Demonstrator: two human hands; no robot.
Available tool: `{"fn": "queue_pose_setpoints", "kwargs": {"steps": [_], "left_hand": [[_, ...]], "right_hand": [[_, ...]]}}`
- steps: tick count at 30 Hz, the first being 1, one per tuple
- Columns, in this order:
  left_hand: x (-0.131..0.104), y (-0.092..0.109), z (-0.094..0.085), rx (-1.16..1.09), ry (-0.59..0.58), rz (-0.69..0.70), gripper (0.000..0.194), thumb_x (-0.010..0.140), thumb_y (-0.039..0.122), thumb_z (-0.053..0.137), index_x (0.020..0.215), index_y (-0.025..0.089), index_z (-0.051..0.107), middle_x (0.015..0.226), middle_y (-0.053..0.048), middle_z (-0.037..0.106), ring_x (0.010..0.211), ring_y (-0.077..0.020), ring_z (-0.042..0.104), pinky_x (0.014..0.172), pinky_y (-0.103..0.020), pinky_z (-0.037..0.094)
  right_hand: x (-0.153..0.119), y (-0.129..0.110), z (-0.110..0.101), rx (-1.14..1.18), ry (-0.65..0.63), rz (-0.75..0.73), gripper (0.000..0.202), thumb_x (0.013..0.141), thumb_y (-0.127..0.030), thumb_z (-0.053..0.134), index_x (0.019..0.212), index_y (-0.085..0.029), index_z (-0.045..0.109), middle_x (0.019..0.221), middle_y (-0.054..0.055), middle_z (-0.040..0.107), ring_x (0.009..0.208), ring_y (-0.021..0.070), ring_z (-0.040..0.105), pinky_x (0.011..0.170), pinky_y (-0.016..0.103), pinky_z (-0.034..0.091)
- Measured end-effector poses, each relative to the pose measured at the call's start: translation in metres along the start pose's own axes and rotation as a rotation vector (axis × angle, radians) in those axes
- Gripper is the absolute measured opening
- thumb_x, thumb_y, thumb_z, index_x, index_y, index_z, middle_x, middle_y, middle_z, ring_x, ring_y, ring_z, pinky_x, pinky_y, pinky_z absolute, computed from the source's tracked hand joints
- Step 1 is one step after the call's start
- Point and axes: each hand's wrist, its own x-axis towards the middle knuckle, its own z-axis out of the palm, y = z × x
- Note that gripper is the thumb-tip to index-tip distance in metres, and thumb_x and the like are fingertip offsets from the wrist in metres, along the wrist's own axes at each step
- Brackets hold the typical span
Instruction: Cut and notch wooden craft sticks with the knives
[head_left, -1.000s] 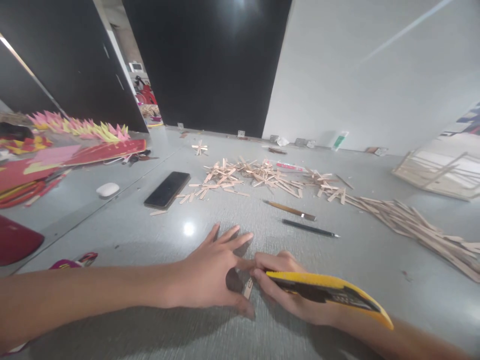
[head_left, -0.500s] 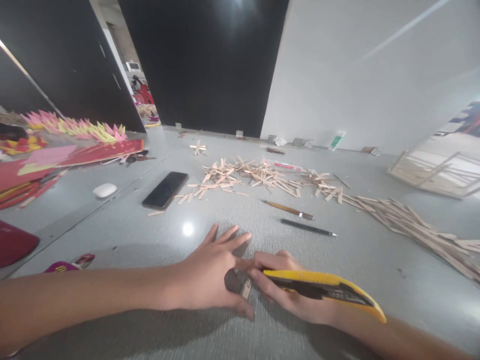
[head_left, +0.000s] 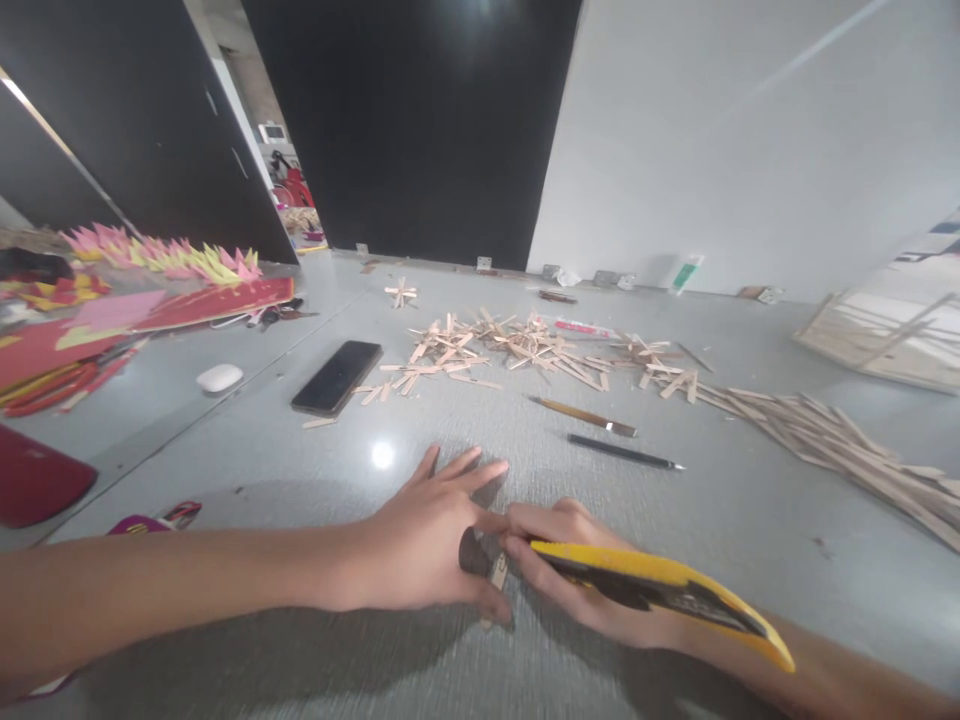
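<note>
My right hand (head_left: pixel 562 560) is closed around a yellow and black utility knife (head_left: pixel 660 590), its handle slanting back over my wrist. The blade end is hidden by my fingers. Palm down on the table, my left hand (head_left: pixel 435 545) has three fingers spread forward. Its thumb and index finger press a small flat wooden stick (head_left: pixel 499 572) with dark marks against the tabletop. The index fingertip touches my right fingers at the stick's far end.
Loose wooden pieces (head_left: pixel 517 345) lie ahead, with long strips (head_left: pixel 825 430) to the right. Nearer are a brown craft knife (head_left: pixel 585 415) and a black pen-like tool (head_left: pixel 622 451). A phone (head_left: pixel 337 377) and a white case (head_left: pixel 219 378) lie left.
The view has shifted slightly, so the table's things sit a little further right. The utility knife's rear end is a little lower in view. Both hands keep the same hold.
</note>
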Motion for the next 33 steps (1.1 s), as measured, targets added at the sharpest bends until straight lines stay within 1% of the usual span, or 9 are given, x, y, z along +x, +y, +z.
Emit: {"fn": "queue_pose_setpoints", "kwargs": {"steps": [7, 14, 19, 21, 23, 24, 27, 30, 33], "left_hand": [[0.001, -0.001, 0.0, 0.011, -0.002, 0.001, 0.062, 0.072, 0.075, 0.082, 0.121, 0.038, 0.078, 0.173, -0.013, 0.026, 0.159, -0.0477, 0.01, 0.118, -0.081, 0.001], [-0.002, -0.003, 0.0, 0.01, -0.014, 0.037, 0.065, 0.074, 0.077, 0.079, 0.126, 0.038, 0.075, 0.174, -0.011, 0.022, 0.159, -0.0484, 0.007, 0.118, -0.081, 0.0], [-0.007, -0.007, 0.0, 0.05, 0.06, 0.012, 0.087, 0.071, 0.066, 0.088, 0.143, 0.025, 0.064, 0.166, -0.019, 0.039, 0.155, -0.0481, 0.027, 0.122, -0.073, 0.017], [-0.011, -0.012, 0.001, 0.023, 0.144, 0.02, 0.061, 0.075, 0.048, 0.092, 0.127, 0.022, 0.073, 0.156, -0.016, 0.054, 0.146, -0.0415, 0.045, 0.12, -0.06, 0.034], [-0.014, -0.015, 0.002, -0.031, 0.193, 0.029, 0.017, 0.086, 0.022, 0.084, 0.101, 0.021, 0.077, 0.136, -0.01, 0.067, 0.13, -0.031, 0.059, 0.109, -0.046, 0.047], [-0.016, -0.016, 0.001, -0.056, 0.198, 0.032, 0.009, 0.088, 0.012, 0.078, 0.093, 0.02, 0.075, 0.126, -0.007, 0.069, 0.121, -0.0266, 0.063, 0.104, -0.041, 0.049], [-0.02, -0.013, -0.002, -0.087, 0.192, 0.041, 0.016, 0.088, 0.002, 0.067, 0.089, 0.018, 0.067, 0.105, -0.004, 0.067, 0.105, -0.022, 0.065, 0.094, -0.035, 0.051], [-0.023, -0.007, -0.009, -0.044, 0.159, 0.017, 0.015, 0.092, 0.004, 0.057, 0.089, 0.018, 0.059, 0.099, -0.006, 0.063, 0.096, -0.0237, 0.063, 0.084, -0.036, 0.05], [-0.028, -0.001, -0.022, -0.045, 0.148, -0.055, 0.011, 0.099, 0.011, 0.045, 0.099, 0.019, 0.051, 0.08, 0.0, 0.056, 0.067, -0.0179, 0.055, 0.065, -0.031, 0.044]], "right_hand": [[0.0, 0.002, -0.004, 0.016, -0.026, 0.019, 0.029, 0.109, -0.04, 0.041, 0.084, -0.024, 0.044, 0.068, -0.007, 0.051, 0.059, 0.011, 0.049, 0.068, 0.031, 0.04], [-0.005, 0.0, -0.002, 0.07, 0.017, 0.092, 0.038, 0.11, -0.047, 0.041, 0.08, -0.024, 0.044, 0.066, -0.007, 0.061, 0.061, 0.0126, 0.056, 0.085, 0.038, 0.044], [-0.009, 0.001, 0.002, 0.108, 0.099, 0.123, 0.038, 0.109, -0.052, 0.041, 0.086, -0.024, 0.053, 0.062, -0.007, 0.061, 0.057, 0.0119, 0.06, 0.084, 0.036, 0.046], [-0.01, 0.003, 0.002, 0.117, 0.111, 0.137, 0.038, 0.108, -0.054, 0.042, 0.088, -0.024, 0.055, 0.06, -0.007, 0.059, 0.055, 0.0121, 0.059, 0.076, 0.033, 0.047], [-0.01, 0.004, 0.002, 0.11, 0.111, 0.154, 0.038, 0.107, -0.055, 0.043, 0.089, -0.024, 0.057, 0.061, -0.006, 0.06, 0.057, 0.013, 0.06, 0.073, 0.033, 0.047], [-0.011, 0.005, 0.001, 0.099, 0.108, 0.162, 0.038, 0.107, -0.055, 0.043, 0.09, -0.024, 0.057, 0.063, -0.005, 0.062, 0.059, 0.0136, 0.06, 0.075, 0.034, 0.047], [-0.011, 0.007, 0.001, 0.048, 0.104, 0.184, 0.039, 0.108, -0.054, 0.041, 0.089, -0.025, 0.059, 0.067, -0.003, 0.066, 0.062, 0.0155, 0.06, 0.081, 0.038, 0.046], [-0.012, 0.005, 0.001, 0.004, 0.121, 0.186, 0.041, 0.108, -0.056, 0.039, 0.088, -0.027, 0.059, 0.067, -0.002, 0.067, 0.065, 0.0181, 0.06, 0.08, 0.04, 0.047], [-0.012, 0.002, 0.002, -0.035, 0.165, 0.182, 0.039, 0.107, -0.055, 0.041, 0.085, -0.029, 0.06, 0.068, -0.001, 0.067, 0.068, 0.0202, 0.063, 0.073, 0.036, 0.05]]}}
